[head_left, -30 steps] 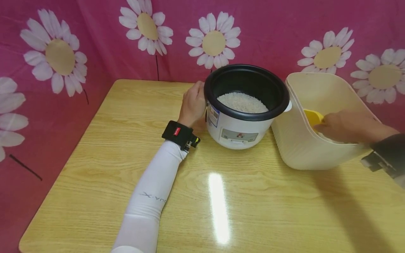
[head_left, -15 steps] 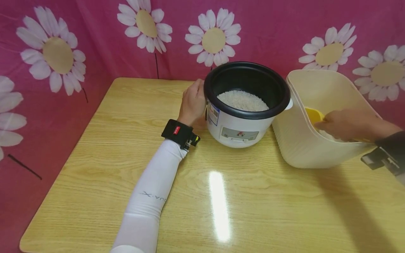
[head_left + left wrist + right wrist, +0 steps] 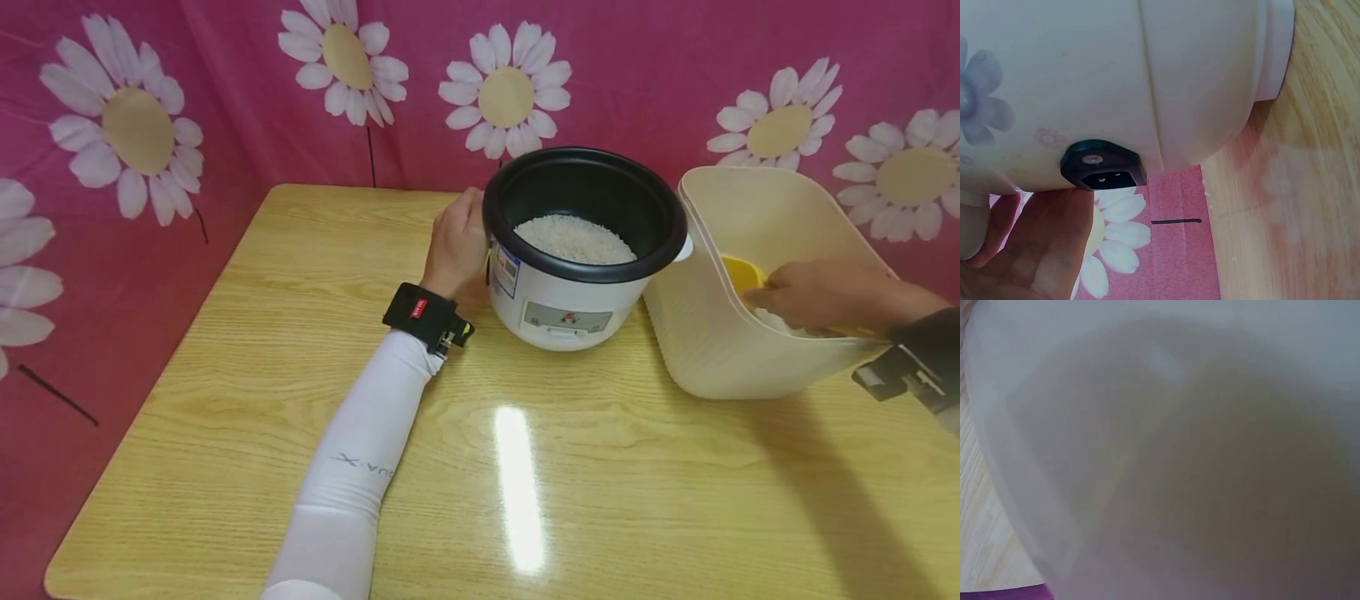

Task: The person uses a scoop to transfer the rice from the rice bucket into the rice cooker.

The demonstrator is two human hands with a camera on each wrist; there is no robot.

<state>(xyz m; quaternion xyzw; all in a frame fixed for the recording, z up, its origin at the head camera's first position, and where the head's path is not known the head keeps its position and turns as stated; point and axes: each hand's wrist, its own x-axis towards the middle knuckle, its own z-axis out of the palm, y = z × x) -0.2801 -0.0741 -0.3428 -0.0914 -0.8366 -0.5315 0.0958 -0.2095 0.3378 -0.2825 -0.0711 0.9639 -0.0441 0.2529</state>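
A white rice cooker (image 3: 525,312) with a black inner pot stands toward the back of the table, with white rice (image 3: 576,239) in the bottom of the pot. My left hand (image 3: 456,246) grips the handle on the cooker's left side; in the left wrist view its fingers (image 3: 1054,244) lie below the cooker's wall, beside the black power socket (image 3: 1104,165). To the right is a cream rice bin (image 3: 720,350). Inside it my right hand (image 3: 832,293) holds a yellow scoop (image 3: 742,275), its lower part hidden by the bin wall. The right wrist view is blurred by the bin's wall.
The wooden table (image 3: 300,350) stretches to the left and front of the cooker, with a bright light reflection on it. A pink cloth (image 3: 630,75) with white daisies hangs behind and to the left. Cooker and bin stand close side by side.
The whole head view has shifted up slightly. The left hand stays on the cooker and the right hand stays inside the bin with the scoop, almost unmoved.
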